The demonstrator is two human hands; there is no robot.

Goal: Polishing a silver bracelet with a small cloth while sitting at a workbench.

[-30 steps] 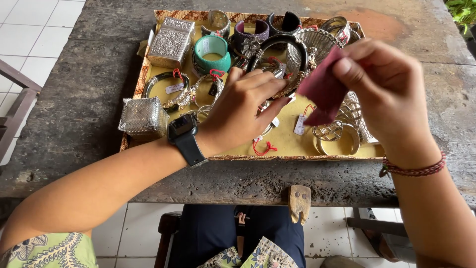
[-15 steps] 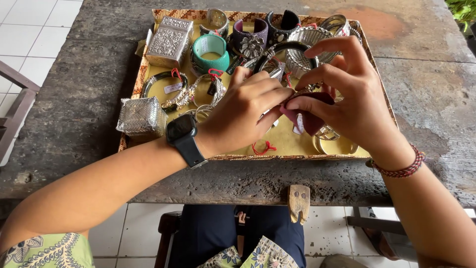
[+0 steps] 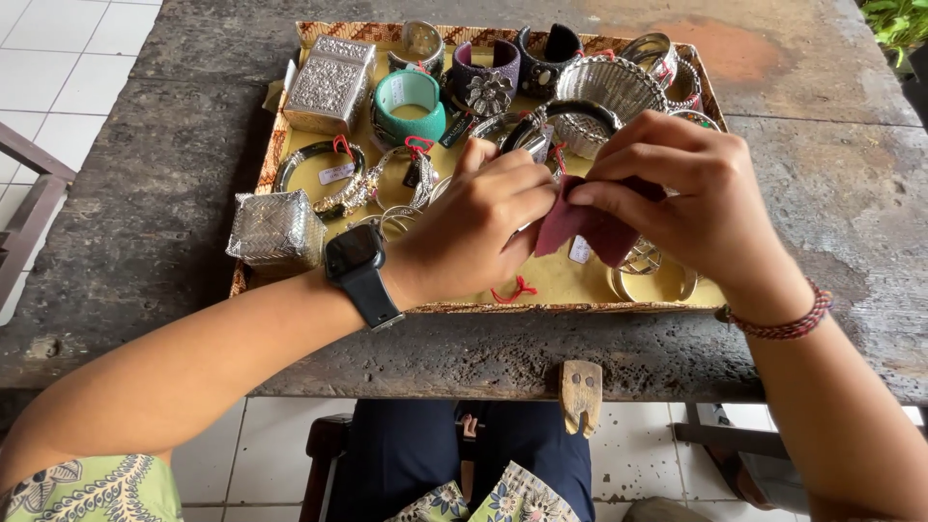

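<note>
My left hand [image 3: 478, 227] and my right hand [image 3: 691, 198] meet over a woven tray [image 3: 290, 126] of jewellery. A dark red cloth [image 3: 585, 227] is pinched in my right hand's fingers and pressed against whatever my left hand grips; that piece is hidden by the fingers, apart from a white tag [image 3: 580, 251] below the cloth. A black smartwatch [image 3: 358, 266] sits on my left wrist, a braided red bracelet [image 3: 788, 319] on my right. Silver bangles, among them a turquoise cuff [image 3: 411, 101] and a wide silver cuff [image 3: 609, 87], lie in the tray around my hands.
Two embossed silver boxes, one [image 3: 329, 82] at the tray's back left and one [image 3: 275, 232] at its left front corner. The tray rests on a rough dark wooden table [image 3: 145, 193]. A small wooden peg [image 3: 580, 396] sticks out below the table's front edge. White floor tiles lie to the left.
My right hand has lowered the dark red cloth from above the tray and brought it left against my left hand. My left hand's fingers have curled shut around a piece.
</note>
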